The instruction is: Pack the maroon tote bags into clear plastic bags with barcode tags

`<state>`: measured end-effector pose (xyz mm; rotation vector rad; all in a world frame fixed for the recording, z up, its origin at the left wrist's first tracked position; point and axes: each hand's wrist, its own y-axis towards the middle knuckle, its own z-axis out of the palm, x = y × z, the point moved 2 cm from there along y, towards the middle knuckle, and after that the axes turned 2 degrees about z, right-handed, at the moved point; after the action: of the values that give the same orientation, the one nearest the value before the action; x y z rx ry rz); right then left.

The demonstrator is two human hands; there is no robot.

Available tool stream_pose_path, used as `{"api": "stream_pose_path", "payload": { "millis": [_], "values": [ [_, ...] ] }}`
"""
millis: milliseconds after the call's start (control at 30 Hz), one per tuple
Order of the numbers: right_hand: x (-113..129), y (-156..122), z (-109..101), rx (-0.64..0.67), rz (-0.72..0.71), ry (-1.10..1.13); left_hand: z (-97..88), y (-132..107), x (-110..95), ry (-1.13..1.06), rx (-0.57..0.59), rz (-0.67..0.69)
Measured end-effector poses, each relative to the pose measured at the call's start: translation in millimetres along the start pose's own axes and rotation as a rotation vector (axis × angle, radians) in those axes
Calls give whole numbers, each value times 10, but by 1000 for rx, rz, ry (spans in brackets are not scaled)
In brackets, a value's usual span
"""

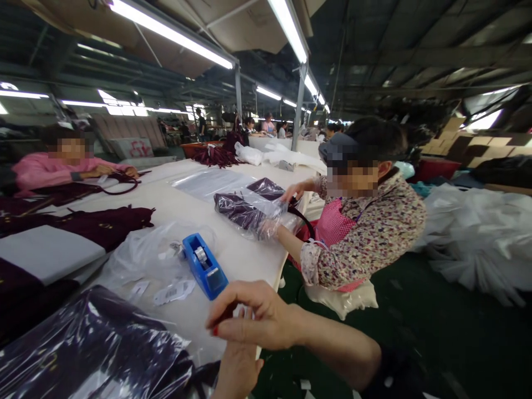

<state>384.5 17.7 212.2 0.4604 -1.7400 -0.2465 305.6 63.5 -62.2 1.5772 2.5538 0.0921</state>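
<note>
My right hand (261, 316) is just in front of a blue tape dispenser (204, 266), its thumb and index finger brought together. A small red spot shows at the fingertips; whether they hold something there I cannot make out. Below and partly behind it is my left hand (239, 366), its fingers mostly hidden by the right. To the left lies a dark purple bag in clear plastic (112, 343). White paper tags (174, 292) and a crumpled clear plastic bag (145, 252) lie beside the dispenser on the pale table (245, 266).
Across the table corner, a co-worker in a floral top (366, 233) handles another plastic-wrapped dark bag (241, 213). A person in pink (45, 166) works at the far left. Dark bags (112, 227) lie along the left side, and white plastic (477, 238) is heaped at right.
</note>
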Motion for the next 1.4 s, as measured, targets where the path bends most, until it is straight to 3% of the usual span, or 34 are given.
{"api": "stream_pose_path", "payload": {
  "millis": [67,200,600,1100,1233,1400],
  "values": [
    [-92,-3,-137,-102,43,-59,-49,-28,0,-6,8,-5],
    [-323,-62,-213,-136,110,-153,-143,-12,15,-29,29,-19],
    [-785,-170,34,-19,213,-335,-45,-37,38,-97,109,-37],
    [-937,-218,174,43,230,-493,-158,20,-50,-127,202,23],
    [-987,-226,217,75,249,-546,-66,7,-69,-17,90,56],
    [-1069,-261,253,117,241,-579,14,-20,-61,139,-315,112]
  ]
}}
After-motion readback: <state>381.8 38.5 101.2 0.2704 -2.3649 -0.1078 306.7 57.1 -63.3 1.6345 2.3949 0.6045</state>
